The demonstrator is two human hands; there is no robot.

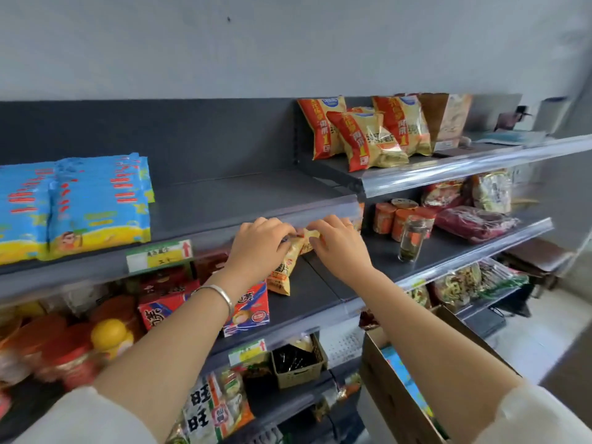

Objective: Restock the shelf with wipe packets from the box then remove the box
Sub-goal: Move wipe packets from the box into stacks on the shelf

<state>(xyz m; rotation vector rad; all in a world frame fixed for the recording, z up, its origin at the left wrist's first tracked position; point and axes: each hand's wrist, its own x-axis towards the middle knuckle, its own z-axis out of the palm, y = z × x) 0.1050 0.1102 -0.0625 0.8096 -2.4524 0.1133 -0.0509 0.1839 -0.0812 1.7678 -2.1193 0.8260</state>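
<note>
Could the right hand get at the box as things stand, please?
Probably, once freed: the right hand and left hand both pinch a yellow snack packet; the open box sits unobstructed below the right forearm.

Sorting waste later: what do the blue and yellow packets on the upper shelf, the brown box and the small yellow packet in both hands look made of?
Blue and yellow wipe packets: glossy plastic film, going by sheen and soft creases.
Brown box: matte cardboard, plain folded flaps.
Small yellow snack packet, pinched by left hand and right hand: probably crinkled plastic film.
</note>
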